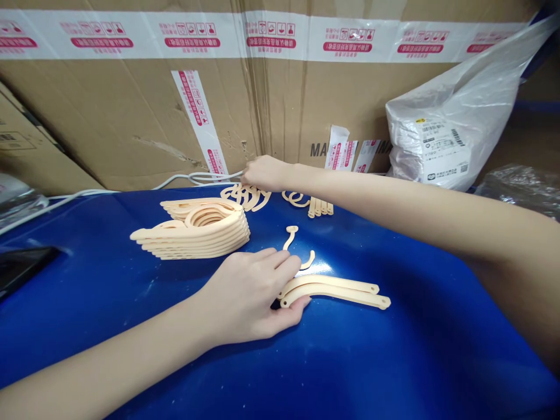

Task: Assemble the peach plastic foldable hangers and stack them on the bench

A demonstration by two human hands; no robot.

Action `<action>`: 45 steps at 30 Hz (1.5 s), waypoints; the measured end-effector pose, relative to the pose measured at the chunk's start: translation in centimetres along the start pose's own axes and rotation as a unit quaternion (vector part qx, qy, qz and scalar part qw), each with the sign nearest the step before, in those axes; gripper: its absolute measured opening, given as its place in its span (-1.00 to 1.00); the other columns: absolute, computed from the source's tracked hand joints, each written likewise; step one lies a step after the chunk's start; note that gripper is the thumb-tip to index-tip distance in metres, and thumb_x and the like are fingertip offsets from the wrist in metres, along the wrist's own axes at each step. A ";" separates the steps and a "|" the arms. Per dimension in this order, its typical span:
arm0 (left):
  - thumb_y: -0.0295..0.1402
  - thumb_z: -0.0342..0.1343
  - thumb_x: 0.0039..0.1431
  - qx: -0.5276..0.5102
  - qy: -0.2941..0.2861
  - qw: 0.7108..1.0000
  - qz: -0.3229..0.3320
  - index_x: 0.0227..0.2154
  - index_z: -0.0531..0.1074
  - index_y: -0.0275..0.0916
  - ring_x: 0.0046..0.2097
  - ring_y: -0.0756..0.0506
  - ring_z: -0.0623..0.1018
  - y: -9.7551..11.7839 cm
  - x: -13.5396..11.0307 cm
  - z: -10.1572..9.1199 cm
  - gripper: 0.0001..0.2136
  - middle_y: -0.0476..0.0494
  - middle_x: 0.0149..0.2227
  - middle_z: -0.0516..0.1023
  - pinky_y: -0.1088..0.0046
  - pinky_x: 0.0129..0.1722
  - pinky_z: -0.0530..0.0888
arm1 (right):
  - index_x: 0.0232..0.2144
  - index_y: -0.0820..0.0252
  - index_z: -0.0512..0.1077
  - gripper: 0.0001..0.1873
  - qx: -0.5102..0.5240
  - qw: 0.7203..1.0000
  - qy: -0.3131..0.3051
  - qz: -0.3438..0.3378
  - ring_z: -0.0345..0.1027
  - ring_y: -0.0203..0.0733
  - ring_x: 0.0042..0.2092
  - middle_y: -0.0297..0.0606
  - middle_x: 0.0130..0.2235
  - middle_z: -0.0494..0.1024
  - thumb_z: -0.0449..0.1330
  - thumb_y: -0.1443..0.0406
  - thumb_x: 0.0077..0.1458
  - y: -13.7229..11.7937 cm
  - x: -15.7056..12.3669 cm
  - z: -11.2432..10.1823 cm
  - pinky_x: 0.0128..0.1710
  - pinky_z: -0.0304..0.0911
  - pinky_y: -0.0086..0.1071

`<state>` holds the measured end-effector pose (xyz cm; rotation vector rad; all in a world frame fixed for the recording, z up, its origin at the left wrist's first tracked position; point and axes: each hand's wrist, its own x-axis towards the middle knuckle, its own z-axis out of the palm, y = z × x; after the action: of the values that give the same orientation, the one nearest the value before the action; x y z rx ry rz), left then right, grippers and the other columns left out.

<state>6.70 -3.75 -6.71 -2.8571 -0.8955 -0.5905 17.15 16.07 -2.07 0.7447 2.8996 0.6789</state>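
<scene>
My left hand rests on the blue table, its fingers and thumb closed on the left end of two cream curved hanger arms that lie flat and point right. A cream hook piece lies just beyond the fingers. My right hand reaches across to the far edge, its fingers closed down on a loose pile of cream hook pieces. A stack of several cream folded hangers sits left of centre, between the two hands.
More cream hooks and short bars lie at the back. Taped cardboard boxes wall off the far side. A white plastic bag stands at the right. White cables run along the left, by a dark object.
</scene>
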 end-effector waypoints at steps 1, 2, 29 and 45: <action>-0.22 -0.02 0.24 0.001 0.001 1.000 0.001 -0.41 0.23 -0.19 -0.50 -0.02 0.35 0.0 0.0 0.0 -0.82 0.04 -0.50 0.34 0.45 -0.56 0.10 | -0.14 0.38 0.49 -0.71 -0.005 1.000 -0.004 -0.001 0.43 -0.06 -0.07 0.00 -0.13 0.58 -0.01 0.51 0.23 -0.2 0.2 0.0 -0.18 0.17 -0.25; -0.22 -0.02 0.24 0.002 0.002 1.000 0.002 -0.41 0.23 -0.19 -0.50 -0.02 0.35 0.0 0.0 0.0 -0.82 0.03 -0.50 0.34 0.46 -0.56 0.09 | -0.15 0.38 0.49 -0.72 -0.009 1.000 -0.007 -0.002 0.44 -0.06 -0.07 0.00 -0.15 0.58 0.00 0.50 0.24 -0.3 0.3 -0.1 -0.16 0.17 -0.24; -0.23 0.00 0.24 0.003 0.002 1.000 0.001 -0.40 0.23 -0.19 -0.48 -0.02 0.36 0.0 -0.3 0.0 -0.83 0.05 -0.49 0.35 0.45 -0.55 0.11 | -0.04 0.27 0.51 -0.68 0.074 0.997 -0.030 0.005 0.41 -0.13 -0.13 -0.10 -0.07 0.57 0.19 0.38 0.14 1.8 -2.8 0.1 -0.24 0.12 -0.31; -0.22 0.03 0.23 0.007 0.010 1.000 0.003 -0.40 0.23 -0.19 -0.49 -0.02 0.35 -0.1 -0.2 0.1 -0.82 0.06 -0.49 0.33 0.45 -0.56 0.09 | -0.32 0.16 0.56 -0.81 0.128 0.991 -0.039 -0.004 0.36 -0.20 -0.35 -0.32 -0.34 0.58 0.24 0.42 -0.05 3.3 -1.9 0.0 -0.41 0.12 -0.33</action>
<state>6.53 -3.73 -6.91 -2.8357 -0.8839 -0.6080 20.27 17.78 -0.73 0.7642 2.9479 0.2702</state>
